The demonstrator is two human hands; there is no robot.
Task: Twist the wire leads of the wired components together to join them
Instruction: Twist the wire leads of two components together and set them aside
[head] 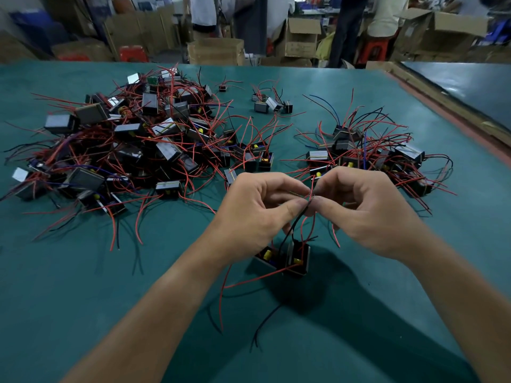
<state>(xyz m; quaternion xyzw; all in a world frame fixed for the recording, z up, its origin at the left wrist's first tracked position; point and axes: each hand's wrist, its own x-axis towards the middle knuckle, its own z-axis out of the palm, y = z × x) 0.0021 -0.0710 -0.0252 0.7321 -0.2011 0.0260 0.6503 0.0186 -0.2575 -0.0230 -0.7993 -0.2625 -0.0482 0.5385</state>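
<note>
- Left hand [254, 214] and right hand [367, 214] pinch the wire leads [310, 195] together — fingertips narrow, ready to twist.
- Two components [287, 258] hang below, steadying the leads.

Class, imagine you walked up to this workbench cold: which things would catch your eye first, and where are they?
First, the two hands, left hand and right hand, pinching red and black wires together at centre. Just below them hang two small black parts above the green table. A big tangled heap of similar parts fills the far left.
</note>
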